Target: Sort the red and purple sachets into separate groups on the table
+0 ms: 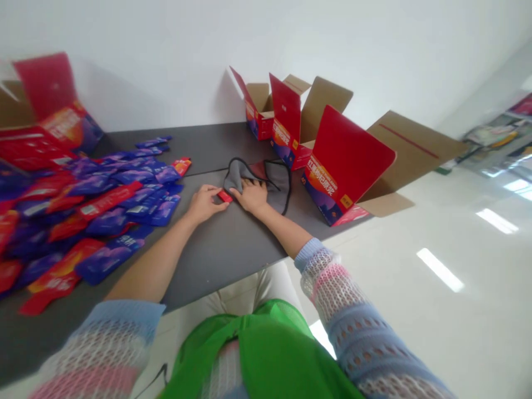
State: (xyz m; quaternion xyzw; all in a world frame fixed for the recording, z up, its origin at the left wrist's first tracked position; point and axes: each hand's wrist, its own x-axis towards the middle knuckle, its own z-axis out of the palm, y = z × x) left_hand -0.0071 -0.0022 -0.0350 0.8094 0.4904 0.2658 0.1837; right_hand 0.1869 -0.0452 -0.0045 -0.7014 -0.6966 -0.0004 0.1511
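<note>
My left hand (205, 204) pinches a small red packet (225, 195) between thumb and fingers, just above the grey table (224, 233). Only a short piece of the packet shows, at the left edge of a grey cloth piece with black edging (279, 188). Flat on that cloth lies my right hand (251, 197), its fingers spread forward and its thumb pointing at the red packet. The cloth is rumpled, with a raised fold at its far left. To the left of my left hand spreads a pile of purple and red sachets (112, 199).
Open red cartons stand in a row to the right: a near one (344, 166), a middle one (286, 122) and a far one (258, 113) by the white wall. Another open carton (54, 122) is at the back left. The table's front edge runs before my lap.
</note>
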